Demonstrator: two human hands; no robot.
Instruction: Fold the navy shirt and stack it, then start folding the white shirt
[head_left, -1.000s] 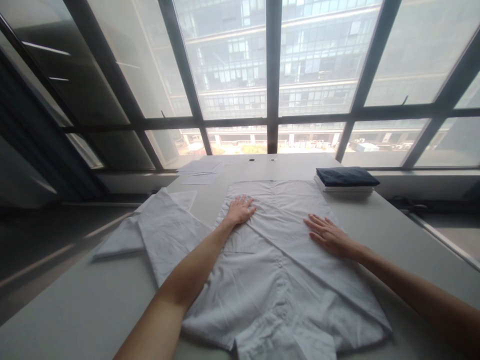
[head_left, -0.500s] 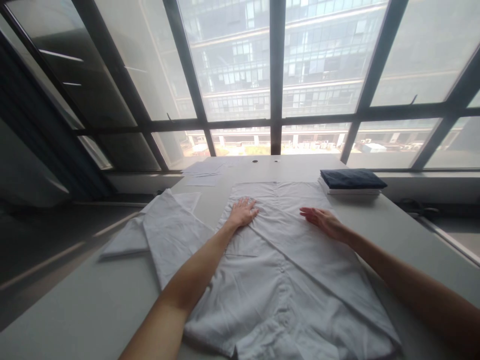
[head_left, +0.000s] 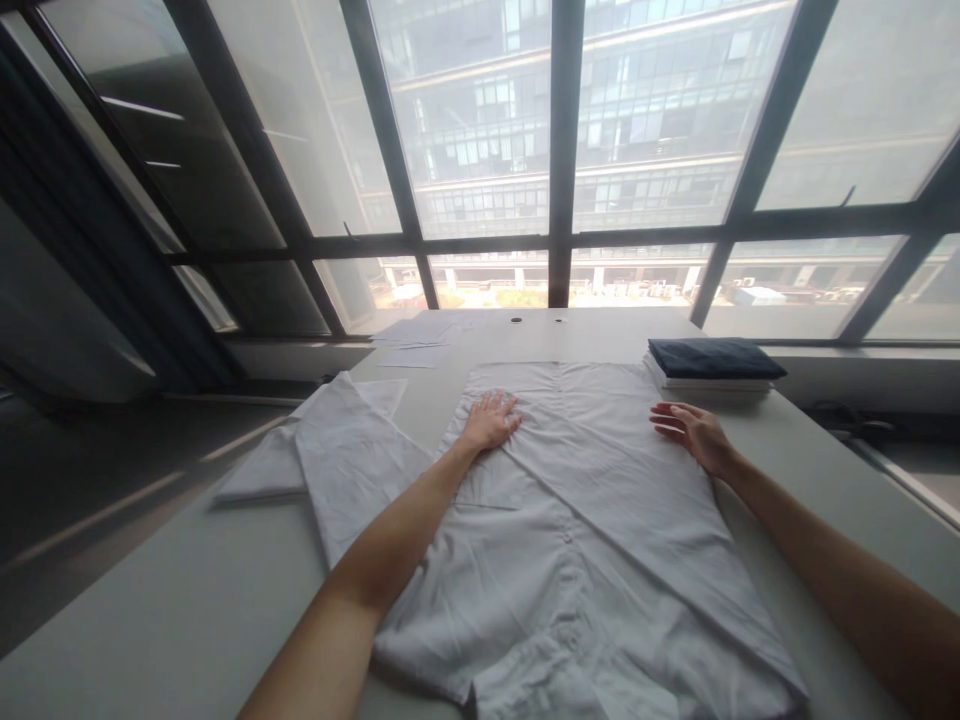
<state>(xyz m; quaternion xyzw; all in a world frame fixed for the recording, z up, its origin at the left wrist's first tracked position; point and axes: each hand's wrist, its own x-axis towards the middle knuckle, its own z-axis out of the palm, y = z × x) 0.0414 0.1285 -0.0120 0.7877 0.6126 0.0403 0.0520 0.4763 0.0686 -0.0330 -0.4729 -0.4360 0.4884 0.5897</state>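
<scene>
A white button-up shirt [head_left: 600, 480] lies spread on the table, its collar end toward me and its button line running down the middle. One sleeve is folded diagonally across the body; the other sleeve [head_left: 360, 450] stretches out to the left. My left hand [head_left: 490, 420] rests flat on the upper left part of the cloth, fingers spread. Over the shirt's right edge is my right hand [head_left: 694, 435], fingers apart and slightly curled, holding nothing. Whether its fingertips touch the fabric I cannot tell.
A folded dark blue garment [head_left: 716, 358] lies on white folded cloth [head_left: 712, 384] at the table's back right. Sheets of white paper [head_left: 412, 345] lie at the back left. The white table [head_left: 187, 590] reaches toward large windows [head_left: 465, 130]; a dark curtain [head_left: 112, 250] hangs left.
My right hand has moved right, from over the shirt's folded part to its right edge. My left hand stays on the cloth. The view has shifted slightly.
</scene>
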